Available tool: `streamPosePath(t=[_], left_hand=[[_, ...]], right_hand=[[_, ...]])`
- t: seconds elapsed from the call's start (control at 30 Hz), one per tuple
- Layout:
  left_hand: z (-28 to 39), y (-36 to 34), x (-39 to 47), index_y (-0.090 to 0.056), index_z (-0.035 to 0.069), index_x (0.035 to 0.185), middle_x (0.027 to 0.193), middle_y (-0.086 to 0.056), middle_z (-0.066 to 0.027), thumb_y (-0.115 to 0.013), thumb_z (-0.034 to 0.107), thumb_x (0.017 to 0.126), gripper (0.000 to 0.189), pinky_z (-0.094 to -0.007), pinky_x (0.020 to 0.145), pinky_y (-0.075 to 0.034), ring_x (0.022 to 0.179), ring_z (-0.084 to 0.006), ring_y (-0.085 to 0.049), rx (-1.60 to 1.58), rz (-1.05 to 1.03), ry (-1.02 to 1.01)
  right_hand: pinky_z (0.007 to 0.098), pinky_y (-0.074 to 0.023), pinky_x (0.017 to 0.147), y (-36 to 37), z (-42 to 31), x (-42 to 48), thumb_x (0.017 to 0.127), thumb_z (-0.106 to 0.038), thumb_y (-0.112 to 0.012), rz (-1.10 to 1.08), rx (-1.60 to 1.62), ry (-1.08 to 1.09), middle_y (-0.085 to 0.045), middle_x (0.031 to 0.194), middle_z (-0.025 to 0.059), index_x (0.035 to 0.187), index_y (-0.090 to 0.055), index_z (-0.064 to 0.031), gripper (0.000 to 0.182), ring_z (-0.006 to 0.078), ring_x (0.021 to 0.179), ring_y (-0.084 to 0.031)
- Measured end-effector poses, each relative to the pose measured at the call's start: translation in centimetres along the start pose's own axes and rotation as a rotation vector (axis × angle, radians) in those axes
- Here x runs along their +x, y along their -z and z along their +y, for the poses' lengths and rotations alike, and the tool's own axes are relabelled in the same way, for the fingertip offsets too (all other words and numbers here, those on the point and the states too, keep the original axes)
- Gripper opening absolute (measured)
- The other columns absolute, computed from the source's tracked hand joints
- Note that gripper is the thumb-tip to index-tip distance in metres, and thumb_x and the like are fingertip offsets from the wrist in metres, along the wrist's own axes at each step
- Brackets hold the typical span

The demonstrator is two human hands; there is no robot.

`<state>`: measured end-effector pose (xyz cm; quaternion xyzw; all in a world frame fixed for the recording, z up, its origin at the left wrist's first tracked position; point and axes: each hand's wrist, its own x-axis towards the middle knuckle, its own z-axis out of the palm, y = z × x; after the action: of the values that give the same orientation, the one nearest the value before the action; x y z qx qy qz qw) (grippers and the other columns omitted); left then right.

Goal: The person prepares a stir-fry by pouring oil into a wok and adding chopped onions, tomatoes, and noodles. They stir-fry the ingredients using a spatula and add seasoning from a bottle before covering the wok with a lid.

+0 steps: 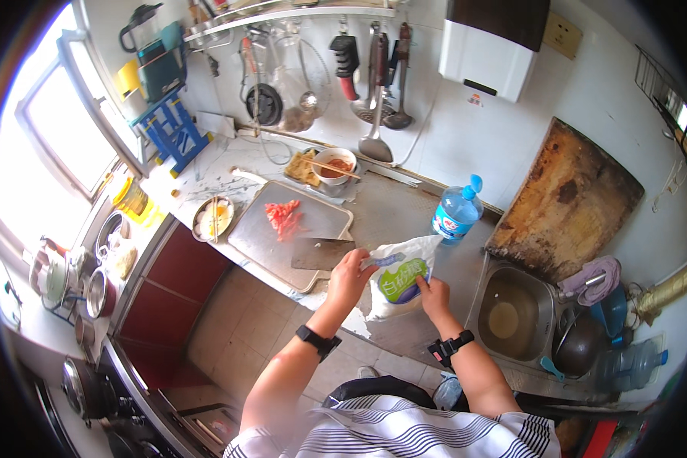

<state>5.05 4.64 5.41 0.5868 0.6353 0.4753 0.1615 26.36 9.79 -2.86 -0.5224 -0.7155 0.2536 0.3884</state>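
A white plastic bag of white sugar (392, 286) with a green printed patch is held up over the counter's front edge. My left hand (349, 280) pinches its upper left corner, and my right hand (433, 292) grips its right side. Behind my left hand a cleaver (320, 253) lies on the grey cutting board (257, 240). Chopped red pieces, perhaps tomato (283, 217), are heaped on that board. Left of it stands a bowl of cracked eggs (213, 219) with chopsticks across it. Whether the bag's mouth is unsealed I cannot tell.
Behind the bag is a blue pump bottle (458, 212). A white bowl of red food (335, 166) sits at the back beside yellowish slices (302, 168). The sink (515, 315) is on the right, under a leaning, stained wooden board (567, 194). Ladles (376, 146) hang on the wall.
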Motion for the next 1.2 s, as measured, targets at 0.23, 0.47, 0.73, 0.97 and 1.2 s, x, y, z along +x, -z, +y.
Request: streamPosePath(t=[0.23,0.47,0.73,0.97,1.2], left_hand=[[-0.2,12.9,-9.8,-0.057,0.001,0.088,0.100,-0.060,-0.0115,-0.065,0.001,0.081,0.011,-0.0301,0.070,-0.051,0.082,-0.0234,-0.060,0.049,0.354,-0.063],[-0.8,23.2,-22.6,-0.043,0.007,0.115,0.119,-0.051,-0.0091,-0.058,0.009,0.091,0.029,-0.0269,0.092,-0.043,0.110,-0.0158,-0.050,-0.574,0.877,0.022],[-3.5,30.2,-43.0,-0.030,0.001,0.131,0.121,-0.051,-0.0125,-0.056,0.029,0.093,0.053,-0.0295,0.093,-0.042,0.106,-0.0171,-0.052,-0.387,1.365,0.278],[-2.2,38.9,-53.7,-0.023,0.000,0.139,0.129,-0.045,-0.0152,-0.052,0.025,0.095,0.058,-0.0302,0.097,-0.038,0.115,-0.0187,-0.047,-0.374,1.553,0.214],[0.4,46.3,-58.2,-0.004,0.004,0.147,0.145,-0.029,-0.0149,-0.046,0.025,0.097,0.068,-0.0348,0.106,-0.029,0.130,-0.0225,-0.035,-0.490,1.547,0.131]], right_hand=[[0.0424,-0.0401,0.051,-9.1,-9.6,-3.0,0.085,-0.028,-0.062,-0.248,0.255,0.274,-0.054,0.062,0.0222,0.065,-0.056,0.0008,0.036,0.0413,0.059,-0.053],[0.0380,-0.0362,0.050,-15.9,-24.7,-9.7,0.093,-0.022,-0.053,-0.510,0.533,0.564,-0.052,0.058,0.0173,0.078,-0.059,0.0033,0.030,0.0272,0.051,-0.050],[0.0433,-0.0426,0.055,-20.3,-48.6,-25.9,0.091,-0.025,-0.052,-0.760,0.448,1.244,-0.055,0.065,0.0213,0.080,-0.061,-0.0001,0.029,0.0387,0.062,-0.057],[0.0469,-0.0469,0.063,-22.9,-64.7,-42.2,0.092,-0.034,-0.049,-0.757,0.261,1.578,-0.062,0.070,0.0207,0.075,-0.060,-0.0020,0.038,0.0382,0.070,-0.061],[0.0427,-0.0497,0.070,-25.0,-71.5,-51.5,0.093,-0.036,-0.046,-0.680,-0.031,1.723,-0.066,0.079,0.0176,0.085,-0.064,-0.0045,0.037,0.0330,0.078,-0.065]])
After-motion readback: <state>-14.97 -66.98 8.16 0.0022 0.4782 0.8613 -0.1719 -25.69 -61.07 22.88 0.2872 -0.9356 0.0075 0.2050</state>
